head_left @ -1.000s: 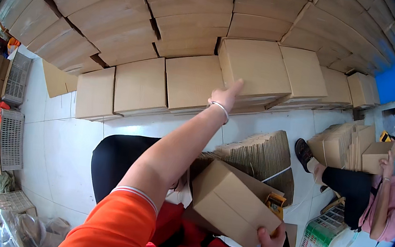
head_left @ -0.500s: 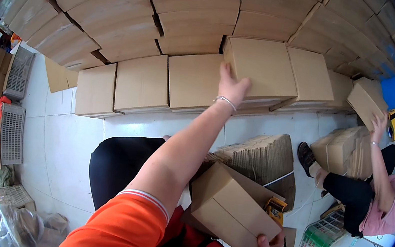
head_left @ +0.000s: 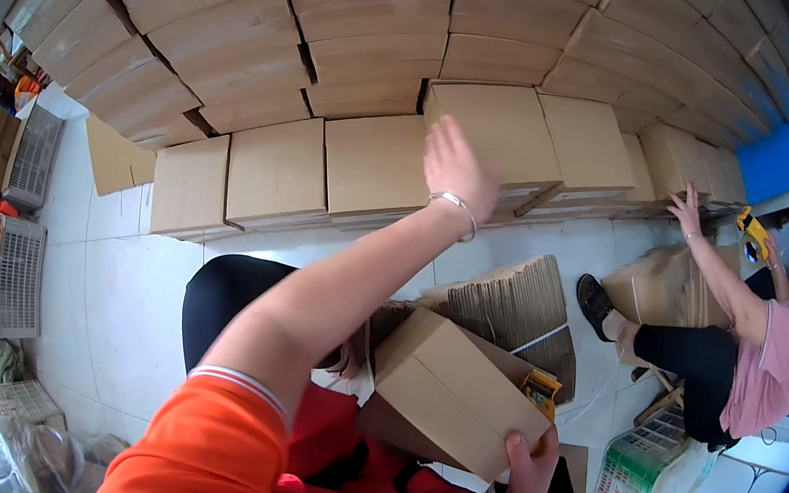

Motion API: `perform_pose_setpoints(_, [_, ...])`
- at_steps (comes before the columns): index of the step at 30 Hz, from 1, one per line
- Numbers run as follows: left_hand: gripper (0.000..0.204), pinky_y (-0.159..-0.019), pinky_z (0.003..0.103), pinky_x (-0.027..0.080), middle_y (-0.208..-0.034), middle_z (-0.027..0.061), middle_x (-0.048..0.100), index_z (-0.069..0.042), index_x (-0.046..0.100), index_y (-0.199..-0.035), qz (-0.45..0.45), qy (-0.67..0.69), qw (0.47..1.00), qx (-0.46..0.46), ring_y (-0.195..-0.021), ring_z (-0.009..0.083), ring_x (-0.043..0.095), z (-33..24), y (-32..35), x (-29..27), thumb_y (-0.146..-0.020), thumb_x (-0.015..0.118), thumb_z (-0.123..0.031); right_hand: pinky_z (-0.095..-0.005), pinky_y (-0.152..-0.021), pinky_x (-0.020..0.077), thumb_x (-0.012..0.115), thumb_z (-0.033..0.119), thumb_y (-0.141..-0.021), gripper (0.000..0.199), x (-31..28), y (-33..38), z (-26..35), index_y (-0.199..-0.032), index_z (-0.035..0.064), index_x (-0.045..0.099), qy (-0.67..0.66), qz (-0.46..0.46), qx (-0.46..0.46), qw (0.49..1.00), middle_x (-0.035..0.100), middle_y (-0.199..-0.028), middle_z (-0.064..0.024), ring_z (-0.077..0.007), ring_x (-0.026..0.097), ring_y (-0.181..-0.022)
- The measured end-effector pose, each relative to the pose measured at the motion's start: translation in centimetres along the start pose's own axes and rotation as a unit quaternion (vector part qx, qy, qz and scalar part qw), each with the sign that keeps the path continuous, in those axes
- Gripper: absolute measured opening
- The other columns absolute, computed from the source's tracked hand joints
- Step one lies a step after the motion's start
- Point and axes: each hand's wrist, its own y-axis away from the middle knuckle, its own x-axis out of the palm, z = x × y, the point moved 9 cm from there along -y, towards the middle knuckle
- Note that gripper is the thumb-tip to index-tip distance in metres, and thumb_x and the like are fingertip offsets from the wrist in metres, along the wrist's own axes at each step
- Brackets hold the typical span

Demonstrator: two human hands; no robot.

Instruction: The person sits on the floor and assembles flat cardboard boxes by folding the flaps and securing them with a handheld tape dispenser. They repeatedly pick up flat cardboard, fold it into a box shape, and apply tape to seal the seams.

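My left hand (head_left: 461, 167) is open with its fingers stretched out, just in front of a closed cardboard box (head_left: 494, 131) in the low row. Whether its fingertips touch that box cannot be told. On my lap a tilted brown cardboard box (head_left: 455, 391) has one end open, with a flap raised on the far side. My right hand (head_left: 533, 463) grips its near right corner, thumb on the outer face and fingers mostly hidden. Close behind that corner shows part of a yellow-and-black tool (head_left: 541, 390), perhaps a tape dispenser; what supports it is hidden.
Stacked cartons (head_left: 368, 1) form a wall behind the low row. Bundled flat cardboard (head_left: 512, 308) lies beyond my lap. At right a co-worker in a pink shirt (head_left: 777, 361) holds a yellow tool (head_left: 752, 228). A green-and-white crate (head_left: 639, 478) and grey crates (head_left: 17, 276) stand around.
My left hand has come off the box in the row and its fingers have straightened. The co-worker's box now stands in the row, with a hand at it. The view has shifted slightly.
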Motion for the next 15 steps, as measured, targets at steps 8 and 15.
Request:
perform_pose_setpoints(8, [0.085, -0.115, 0.065, 0.01, -0.161, 0.0132, 0.02, -0.015, 0.031, -0.151, 0.487, -0.156, 0.667, 0.543, -0.149, 0.035, 0.013, -10.8, 26.2, -11.9, -0.086, 0.051, -0.066, -0.0332, -0.095, 0.0452, 0.076, 0.019, -0.073, 0.056, -0.7, -0.9, -0.9, -0.12, -0.0037, 0.058, 0.031, -0.022, -0.064, 0.997, 0.051, -0.125, -0.0159, -0.0237, 0.053, -0.112])
perform_pose_setpoints(15, [0.06, -0.111, 0.072, 0.011, -0.162, 0.0045, 0.02, -0.035, 0.029, -0.152, 0.318, -0.233, 0.751, 0.53, -0.149, 0.0337, 0.011, -8.8, 27.1, -11.4, -0.097, 0.033, -0.059, -0.0289, -0.081, 0.0499, 0.068, 0.026, -0.092, 0.036, -4.9, -1.0, -0.2, -0.12, 0.0028, 0.065, -0.011, -0.094, -0.134, 0.986, 0.056, -0.127, -0.0109, -0.0153, 0.059, -0.098])
